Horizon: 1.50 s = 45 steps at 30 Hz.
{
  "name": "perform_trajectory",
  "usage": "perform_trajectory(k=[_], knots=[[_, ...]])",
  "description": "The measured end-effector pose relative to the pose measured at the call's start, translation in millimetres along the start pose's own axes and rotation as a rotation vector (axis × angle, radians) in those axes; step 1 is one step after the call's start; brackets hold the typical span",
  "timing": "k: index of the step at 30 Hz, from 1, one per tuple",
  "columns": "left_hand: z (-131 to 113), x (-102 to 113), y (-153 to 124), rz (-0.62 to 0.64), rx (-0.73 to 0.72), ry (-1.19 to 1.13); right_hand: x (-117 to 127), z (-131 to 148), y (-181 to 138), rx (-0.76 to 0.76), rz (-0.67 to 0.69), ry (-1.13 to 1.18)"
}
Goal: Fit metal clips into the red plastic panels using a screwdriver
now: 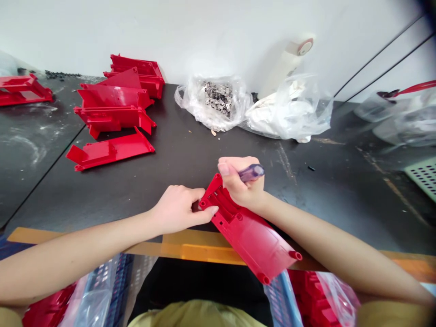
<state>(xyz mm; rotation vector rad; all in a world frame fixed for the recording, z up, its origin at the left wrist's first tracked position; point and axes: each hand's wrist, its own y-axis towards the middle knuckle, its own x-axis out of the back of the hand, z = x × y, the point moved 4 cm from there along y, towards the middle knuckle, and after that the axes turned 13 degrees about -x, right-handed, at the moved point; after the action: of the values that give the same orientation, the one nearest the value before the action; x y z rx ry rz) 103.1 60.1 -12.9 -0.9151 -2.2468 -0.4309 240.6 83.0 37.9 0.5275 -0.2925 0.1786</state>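
Note:
A long red plastic housing (254, 234) lies at a slant over the table's front edge, its near end jutting out past the tape. My left hand (182, 208) grips its far left corner between thumb and fingers. Wrapped in the fist of my right hand (243, 184) is a tool with a translucent purple handle (252, 173), held over the recess at the housing's far end. The tool's tip is hidden behind the hand and the housing. Small metal pieces (214, 194) show in the recess near the left thumb.
Red housings stand stacked (114, 106) at the back left, with a single one (111, 150) before them. An open plastic bag of small metal clips (218, 97), a white-filled bag (289, 111) and a bottle (286, 61) stand by the wall. Crates of red parts (313, 295) sit below the edge.

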Motion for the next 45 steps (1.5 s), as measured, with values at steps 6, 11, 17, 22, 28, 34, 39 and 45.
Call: perform_trajectory(k=[6, 11, 17, 22, 28, 34, 39, 45], knots=[[1, 0, 0, 0.005, 0.000, 0.011, -1, 2, -1, 0.066, 0.019, -0.032], [2, -1, 0, 0.009, -0.005, 0.005, -1, -1, -2, 0.038, 0.000, -0.028], [1, -1, 0, -0.002, -0.005, 0.011, 1, -10, -2, -0.138, -0.068, 0.086], [1, -1, 0, 0.013, -0.007, 0.008, 2, -5, -4, -0.093, -0.010, 0.072], [3, -1, -1, 0.006, -0.020, 0.021, 3, -26, -4, -0.218, -0.159, 0.230], [4, -2, 0, 0.003, -0.015, 0.021, 4, -18, -5, -0.151, -0.108, 0.126], [1, -1, 0, 0.013, -0.013, 0.009, 5, -3, -4, -0.027, -0.037, -0.017], [1, 0, 0, 0.013, -0.017, 0.015, 4, -22, -4, -0.210, -0.128, 0.102]])
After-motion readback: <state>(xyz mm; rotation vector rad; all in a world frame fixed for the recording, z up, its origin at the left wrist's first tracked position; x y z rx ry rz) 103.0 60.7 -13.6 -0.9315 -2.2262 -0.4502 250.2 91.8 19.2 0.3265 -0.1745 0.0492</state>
